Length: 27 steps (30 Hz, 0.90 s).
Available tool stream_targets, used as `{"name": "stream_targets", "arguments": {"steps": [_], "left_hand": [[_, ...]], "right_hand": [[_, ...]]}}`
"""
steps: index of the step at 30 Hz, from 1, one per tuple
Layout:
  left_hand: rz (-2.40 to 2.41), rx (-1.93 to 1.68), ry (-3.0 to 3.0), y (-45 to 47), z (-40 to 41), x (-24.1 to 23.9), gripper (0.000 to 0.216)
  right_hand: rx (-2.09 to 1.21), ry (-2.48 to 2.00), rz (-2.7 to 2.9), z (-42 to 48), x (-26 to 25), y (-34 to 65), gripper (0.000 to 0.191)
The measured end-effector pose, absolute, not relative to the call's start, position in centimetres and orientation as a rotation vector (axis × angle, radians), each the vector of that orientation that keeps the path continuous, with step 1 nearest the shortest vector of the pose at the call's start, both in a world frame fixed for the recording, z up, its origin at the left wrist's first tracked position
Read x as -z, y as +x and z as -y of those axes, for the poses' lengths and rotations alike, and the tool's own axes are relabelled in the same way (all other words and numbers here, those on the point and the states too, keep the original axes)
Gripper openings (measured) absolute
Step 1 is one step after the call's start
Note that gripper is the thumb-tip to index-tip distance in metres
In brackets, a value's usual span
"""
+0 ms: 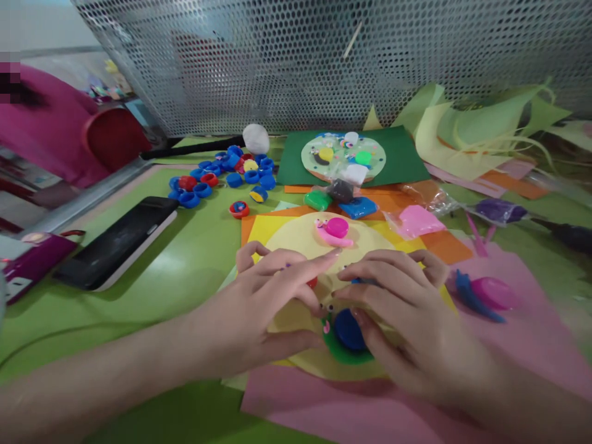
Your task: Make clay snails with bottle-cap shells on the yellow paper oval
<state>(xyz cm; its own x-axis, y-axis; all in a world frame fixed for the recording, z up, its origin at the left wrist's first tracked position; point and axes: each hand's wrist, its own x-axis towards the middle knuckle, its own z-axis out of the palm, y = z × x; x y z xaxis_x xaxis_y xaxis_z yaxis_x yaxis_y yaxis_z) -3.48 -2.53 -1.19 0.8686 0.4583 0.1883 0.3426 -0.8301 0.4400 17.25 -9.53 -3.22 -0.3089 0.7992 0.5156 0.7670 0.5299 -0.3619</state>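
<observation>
Both my hands rest on a pale yellow paper disc [300,240]. My left hand [268,296] lies with fingers stretched toward the disc's middle, a small red piece [312,282] showing under them. My right hand [398,308] curls its fingertips around a clay snail with a green body and blue cap shell [348,336], thumb and fingers touching it. A pink clay snail [333,231] sits at the disc's far edge.
Pink paper [531,345] lies under the disc. A black phone [118,240] lies to the left, with several blue and red bottle caps [222,176] behind it. Clay lumps [340,200], a decorated disc on green card [343,157] and paper scraps [467,129] lie at the back. Another person in magenta [50,123] is at far left.
</observation>
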Motion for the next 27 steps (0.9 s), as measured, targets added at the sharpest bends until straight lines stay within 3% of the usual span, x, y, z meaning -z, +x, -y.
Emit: {"name": "stream_targets", "arguments": {"steps": [4, 12, 17, 27], "left_hand": [[-0.53, -0.387, 2.717, -3.51, 2.87, 1.46, 0.07], [-0.531, -0.406, 2.76, -3.43, 2.87, 1.96, 0.062], [-0.55, -0.404, 2.725, -3.3, 2.98, 2.06, 0.067], [-0.51, -0.653, 2.615, -3.02, 3.32, 2.12, 0.049]], "right_hand": [[-0.073, -1.27, 2.112, 9.53, 3.27, 17.23, 0.014], [-0.073, -1.248, 2.117, 9.5, 3.35, 17.29, 0.015], [-0.053, -1.25, 2.123, 9.54, 3.25, 17.27, 0.015], [-0.102, -1.246, 2.117, 9.51, 3.58, 17.39, 0.012]]}}
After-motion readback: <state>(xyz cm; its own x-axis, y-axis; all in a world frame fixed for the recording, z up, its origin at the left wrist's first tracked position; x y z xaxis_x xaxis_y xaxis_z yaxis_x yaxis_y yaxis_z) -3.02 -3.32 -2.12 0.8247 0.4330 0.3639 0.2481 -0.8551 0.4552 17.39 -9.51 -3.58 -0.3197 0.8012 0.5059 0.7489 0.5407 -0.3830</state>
